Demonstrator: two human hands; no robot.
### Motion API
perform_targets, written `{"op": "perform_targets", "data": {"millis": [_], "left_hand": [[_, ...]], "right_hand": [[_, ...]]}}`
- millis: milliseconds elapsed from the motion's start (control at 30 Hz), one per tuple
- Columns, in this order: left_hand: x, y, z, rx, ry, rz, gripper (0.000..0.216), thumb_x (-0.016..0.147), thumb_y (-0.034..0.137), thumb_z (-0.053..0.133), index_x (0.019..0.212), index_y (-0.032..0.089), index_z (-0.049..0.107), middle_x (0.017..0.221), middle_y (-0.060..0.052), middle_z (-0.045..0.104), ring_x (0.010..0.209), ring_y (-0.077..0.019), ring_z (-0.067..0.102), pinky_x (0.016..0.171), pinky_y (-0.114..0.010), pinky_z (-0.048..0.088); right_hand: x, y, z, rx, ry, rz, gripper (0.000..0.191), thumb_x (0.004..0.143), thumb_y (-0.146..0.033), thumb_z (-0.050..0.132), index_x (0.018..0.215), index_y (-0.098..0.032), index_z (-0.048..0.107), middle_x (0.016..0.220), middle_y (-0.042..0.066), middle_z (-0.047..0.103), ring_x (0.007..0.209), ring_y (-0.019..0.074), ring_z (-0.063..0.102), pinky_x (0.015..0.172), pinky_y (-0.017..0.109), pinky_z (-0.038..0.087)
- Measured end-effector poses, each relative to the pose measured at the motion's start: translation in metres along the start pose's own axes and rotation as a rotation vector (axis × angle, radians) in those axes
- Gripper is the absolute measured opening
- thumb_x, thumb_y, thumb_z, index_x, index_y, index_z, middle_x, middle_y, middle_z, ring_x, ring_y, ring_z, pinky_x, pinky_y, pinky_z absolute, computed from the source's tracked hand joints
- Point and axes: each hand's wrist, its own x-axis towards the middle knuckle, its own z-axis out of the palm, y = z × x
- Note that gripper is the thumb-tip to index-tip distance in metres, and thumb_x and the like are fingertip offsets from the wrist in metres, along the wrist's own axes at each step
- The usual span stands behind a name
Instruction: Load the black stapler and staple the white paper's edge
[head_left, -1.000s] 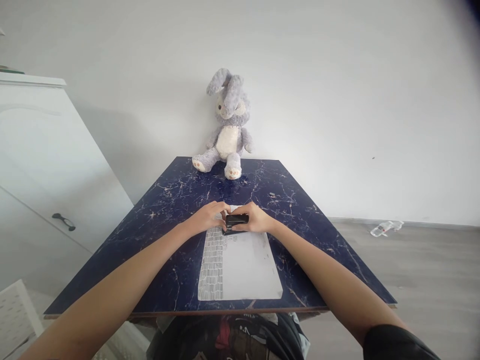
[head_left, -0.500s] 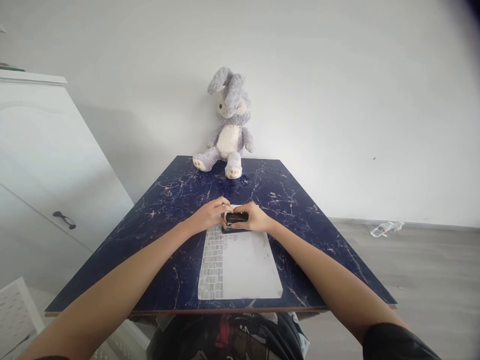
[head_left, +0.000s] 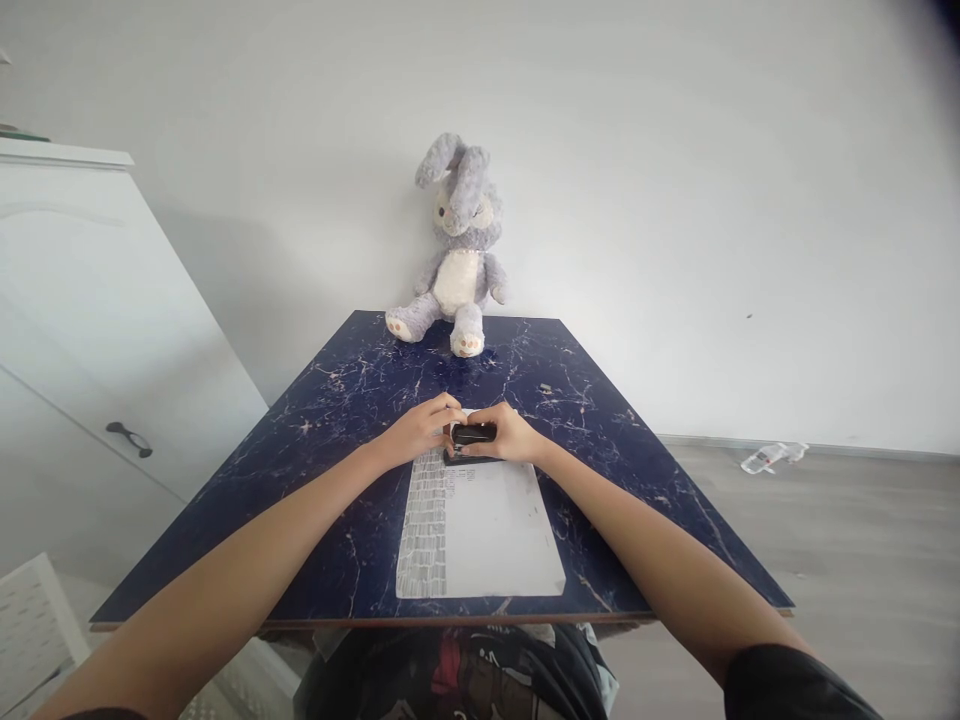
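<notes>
A small black stapler [head_left: 472,436] rests on the far edge of a white sheet of paper [head_left: 480,530] lying on the dark blue marble table [head_left: 337,400]. My right hand [head_left: 510,437] wraps around the stapler from the right and presses on it. My left hand [head_left: 420,430] lies on the paper's far left corner, fingertips touching the stapler's left end. The paper has a printed column of text along its left side. Both forearms stretch out over the table.
A grey plush rabbit [head_left: 455,255] sits at the table's far edge against the white wall. A white cabinet [head_left: 90,330] with a dark handle stands to the left. A plastic bottle [head_left: 772,457] lies on the grey floor at the right.
My left fingers have lifted slightly and closed in on the stapler's left end. The stapler and paper stay almost where they were.
</notes>
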Motion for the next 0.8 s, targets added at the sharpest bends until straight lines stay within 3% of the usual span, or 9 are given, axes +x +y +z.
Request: {"op": "perform_targets", "data": {"millis": [200, 333, 433, 500, 600, 667, 800], "left_hand": [[0.001, -0.004, -0.006, 0.050, -0.046, 0.007, 0.025, 0.097, 0.041, 0.067, 0.112, 0.020, 0.066, 0.112, -0.008, 0.060, 0.082, -0.0160, 0.060, 0.087, -0.035, 0.050], [-0.001, -0.015, -0.013, 0.007, -0.098, -0.030, 0.040, 0.089, 0.044, 0.077, 0.119, 0.021, 0.064, 0.112, -0.009, 0.062, 0.097, -0.0223, 0.062, 0.092, -0.037, 0.050], [-0.005, -0.025, -0.011, 0.057, -0.088, -0.123, 0.025, 0.100, 0.037, 0.061, 0.118, 0.021, 0.066, 0.118, -0.010, 0.064, 0.108, -0.0248, 0.061, 0.098, -0.040, 0.049], [-0.006, -0.031, -0.005, 0.144, -0.058, -0.224, 0.027, 0.104, 0.036, 0.052, 0.120, 0.020, 0.066, 0.124, -0.012, 0.064, 0.117, -0.0274, 0.059, 0.105, -0.044, 0.045], [-0.008, -0.035, 0.006, 0.248, -0.088, -0.340, 0.039, 0.103, 0.042, 0.053, 0.134, 0.020, 0.062, 0.145, -0.015, 0.057, 0.135, -0.0337, 0.051, 0.113, -0.051, 0.039], [-0.008, -0.033, 0.009, 0.270, -0.144, -0.340, 0.045, 0.102, 0.043, 0.056, 0.141, 0.022, 0.059, 0.152, -0.015, 0.053, 0.142, -0.0354, 0.045, 0.117, -0.052, 0.035], [-0.009, -0.024, 0.001, 0.257, -0.206, -0.275, 0.044, 0.100, 0.031, 0.057, 0.144, 0.027, 0.058, 0.141, -0.011, 0.059, 0.133, -0.0317, 0.052, 0.113, -0.048, 0.038]], "right_hand": [[0.001, -0.006, -0.002, -0.041, -0.011, -0.034, 0.030, 0.087, -0.045, 0.075, 0.088, -0.016, 0.071, 0.072, -0.002, 0.061, 0.062, 0.0117, 0.049, 0.061, 0.024, 0.037], [0.001, -0.009, -0.002, -0.111, -0.055, -0.089, 0.028, 0.088, -0.042, 0.075, 0.098, -0.017, 0.071, 0.079, 0.000, 0.066, 0.065, 0.0132, 0.054, 0.064, 0.025, 0.039], [0.001, -0.008, -0.001, -0.145, -0.073, -0.110, 0.026, 0.087, -0.038, 0.076, 0.101, -0.017, 0.070, 0.084, 0.001, 0.068, 0.069, 0.0143, 0.057, 0.067, 0.025, 0.041], [0.002, -0.007, -0.004, -0.151, -0.062, -0.090, 0.023, 0.087, -0.036, 0.075, 0.098, -0.017, 0.069, 0.081, 0.000, 0.067, 0.067, 0.0131, 0.056, 0.066, 0.024, 0.040], [0.003, -0.004, -0.016, -0.158, 0.022, -0.035, 0.023, 0.085, -0.037, 0.076, 0.092, -0.017, 0.068, 0.077, -0.002, 0.064, 0.066, 0.0124, 0.054, 0.065, 0.024, 0.039], [0.002, 0.002, -0.031, -0.192, 0.149, 0.039, 0.024, 0.084, -0.038, 0.077, 0.092, -0.017, 0.068, 0.079, -0.001, 0.066, 0.069, 0.0144, 0.057, 0.067, 0.025, 0.040], [-0.009, 0.027, -0.062, -0.390, 0.401, 0.247, 0.022, 0.083, -0.031, 0.075, 0.102, -0.019, 0.070, 0.090, 0.004, 0.073, 0.079, 0.0215, 0.064, 0.072, 0.029, 0.044]]}}
